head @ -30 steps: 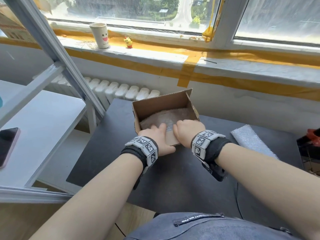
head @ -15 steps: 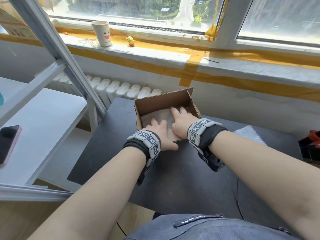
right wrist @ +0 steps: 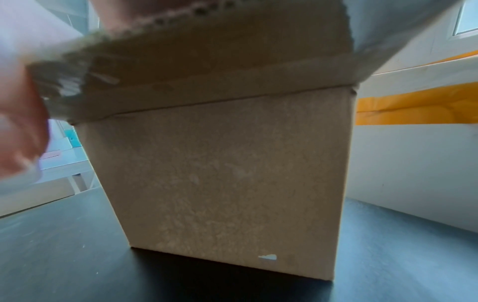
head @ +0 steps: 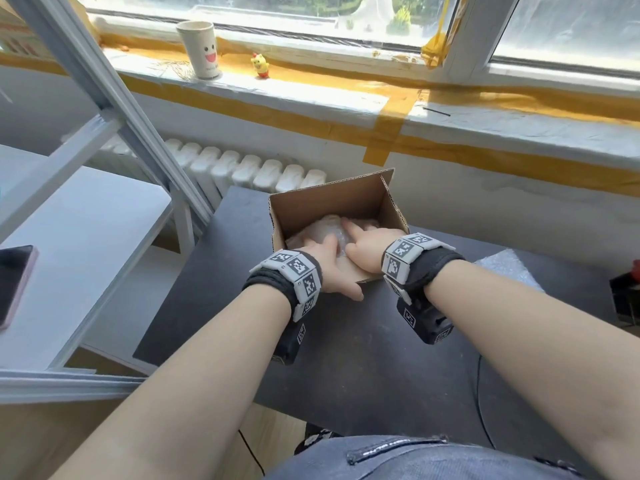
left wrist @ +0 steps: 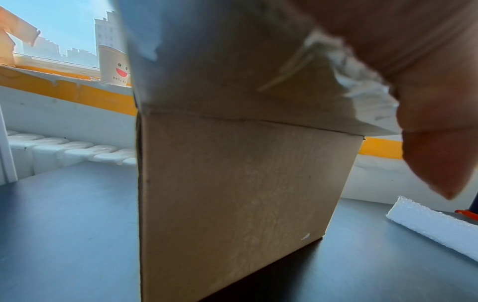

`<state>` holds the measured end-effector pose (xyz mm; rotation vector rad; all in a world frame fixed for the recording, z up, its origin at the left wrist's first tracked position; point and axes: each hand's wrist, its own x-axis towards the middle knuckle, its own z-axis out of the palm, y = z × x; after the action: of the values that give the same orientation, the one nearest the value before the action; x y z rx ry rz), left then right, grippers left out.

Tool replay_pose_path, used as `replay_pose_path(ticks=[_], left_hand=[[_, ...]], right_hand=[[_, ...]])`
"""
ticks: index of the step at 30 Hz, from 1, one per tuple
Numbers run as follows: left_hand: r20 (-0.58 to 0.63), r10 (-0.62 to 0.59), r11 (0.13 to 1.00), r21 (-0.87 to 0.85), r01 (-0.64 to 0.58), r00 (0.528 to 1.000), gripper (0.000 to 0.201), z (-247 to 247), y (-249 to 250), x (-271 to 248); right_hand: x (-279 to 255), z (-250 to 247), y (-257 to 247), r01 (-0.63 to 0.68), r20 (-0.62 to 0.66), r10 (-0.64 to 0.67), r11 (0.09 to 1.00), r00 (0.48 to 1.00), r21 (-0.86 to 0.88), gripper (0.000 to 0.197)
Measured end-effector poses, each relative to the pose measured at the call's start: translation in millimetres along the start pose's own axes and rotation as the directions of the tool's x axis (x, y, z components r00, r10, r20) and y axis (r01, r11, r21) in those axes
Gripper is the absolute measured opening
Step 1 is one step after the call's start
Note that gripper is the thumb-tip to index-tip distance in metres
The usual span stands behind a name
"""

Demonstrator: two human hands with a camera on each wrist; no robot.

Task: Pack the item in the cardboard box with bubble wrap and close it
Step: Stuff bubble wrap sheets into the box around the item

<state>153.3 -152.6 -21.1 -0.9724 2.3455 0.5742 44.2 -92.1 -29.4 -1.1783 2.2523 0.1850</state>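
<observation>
Right hand (head: 369,242) deeper into box (head: 329,202)

I am seeing bubble wrap (head: 322,230) hiding whatever is lying in the cardboard box (head: 332,199); my left hand (head: 330,271) fingertips are disappearing behind its near flap.

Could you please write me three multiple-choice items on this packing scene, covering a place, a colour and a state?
1. Where does the smiley cup stand?
A. on the windowsill
B. on the black table
C. inside the box

2. What colour is the tape along the sill?
A. blue
B. yellow-orange
C. green

3. What state is the cardboard box in?
A. closed and taped
B. crushed flat
C. open

Key: 1 A, it stands by the window glass; 2 B, yellow-orange strips cross the wall; 3 C, both the left hand and right hand reach onto the bubble wrap inside.
</observation>
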Motion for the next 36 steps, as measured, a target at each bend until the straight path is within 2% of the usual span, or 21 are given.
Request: replay_pose_path(ticks=[4,8,10,14,21,26,31,36], left_hand=[[-0.054,0.011,0.999,0.043,-0.009,0.998,0.088,5.7,1.8,-5.6],[-0.222,0.065,0.972,0.236,-0.011,0.973,0.067,15.2,5.5,-16.1],[-0.27,0.102,0.963,0.268,-0.027,0.957,0.062,16.3,5.4,-18.3],[-0.258,0.079,0.989,0.14,-0.043,0.963,0.069,17.9,0.7,-14.3],[-0.241,0.075,0.991,0.126,-0.045,0.968,0.074,22.6,0.1,-14.3],[-0.217,0.067,0.99,0.137,-0.038,0.974,0.078,14.8,0.9,-19.8],[-0.263,0.103,0.981,0.189,-0.053,0.959,0.067,9.5,2.0,-28.1],[-0.295,0.155,0.976,0.193,-0.1,0.943,0.073,-1.8,7.1,-37.1]], right_hand=[[-2.5,1.8,0.8,0.011,-0.032,-0.011,1.0,0.999,0.003,0.061],[-8.7,4.2,-1.5,0.026,-0.075,-0.023,0.999,0.997,0.029,0.06],[-10.7,2.8,-3.8,0.039,-0.131,-0.036,0.999,0.991,0.02,0.056],[-20.9,2.3,-8.7,0.075,-0.27,-0.071,0.997,0.96,0.002,0.034],[-24.8,0.2,-1.1,0.069,-0.151,-0.075,0.997,0.986,-0.046,0.033],[-28.0,-3.2,-3.1,0.082,-0.143,-0.083,0.996,0.986,-0.018,0.042],[-37.6,-2.7,1.2,0.139,-0.28,-0.121,0.989,0.952,0.044,0.039],[-53.0,-9.9,9.3,0.233,-0.441,-0.149,0.962,0.885,0.142,0.04]])
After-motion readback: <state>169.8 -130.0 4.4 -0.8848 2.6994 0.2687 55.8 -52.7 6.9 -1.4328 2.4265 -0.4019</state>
